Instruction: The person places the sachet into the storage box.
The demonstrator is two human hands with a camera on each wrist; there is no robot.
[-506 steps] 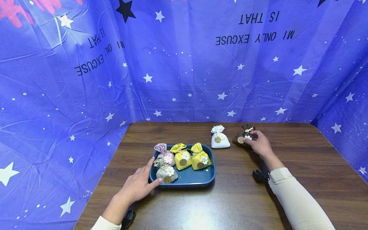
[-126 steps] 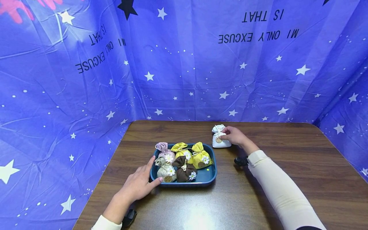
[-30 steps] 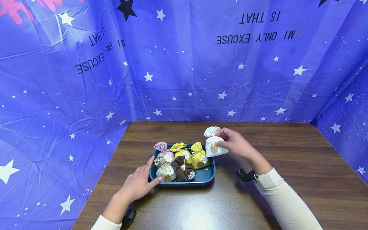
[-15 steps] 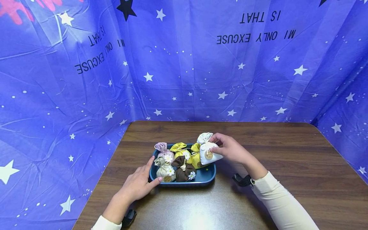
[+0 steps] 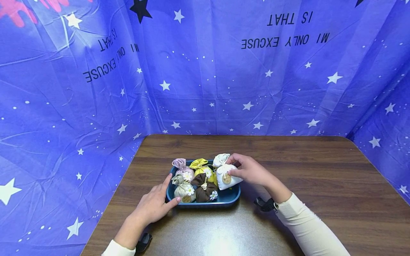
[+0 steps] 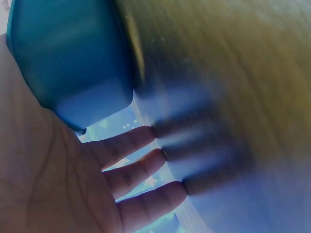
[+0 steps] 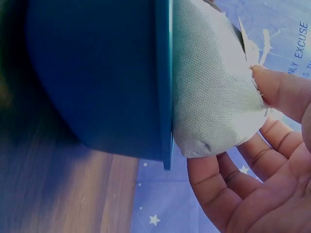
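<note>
A white drawstring pouch (image 5: 225, 176) with a round tag is gripped by my right hand (image 5: 251, 171) over the right part of the blue tray (image 5: 235, 199). In the right wrist view, thumb and fingers hold the pouch (image 7: 214, 82) from both sides, its base right at the tray's rim (image 7: 167, 87). My left hand (image 5: 153, 204) rests along the tray's left end, fingers extended; in the left wrist view its fingertips touch the table beside the tray wall (image 6: 73, 58). Inside the tray sit a lilac pouch (image 5: 182, 170), a patterned grey-green pouch (image 5: 184, 192), a brown pouch (image 5: 205, 192) and a yellow pouch (image 5: 200, 170).
Another yellow pouch, mostly hidden, lies behind the white one. The brown wooden table (image 5: 304, 170) extends around the tray. A blue star-print curtain (image 5: 205, 71) hangs behind and at both sides. A black strap device (image 5: 266, 204) is on the right wrist.
The brown pouch, earlier on the table, is now in the tray. My right hand has lifted the white pouch from the table and moved it left over the tray. The left hand stays put.
</note>
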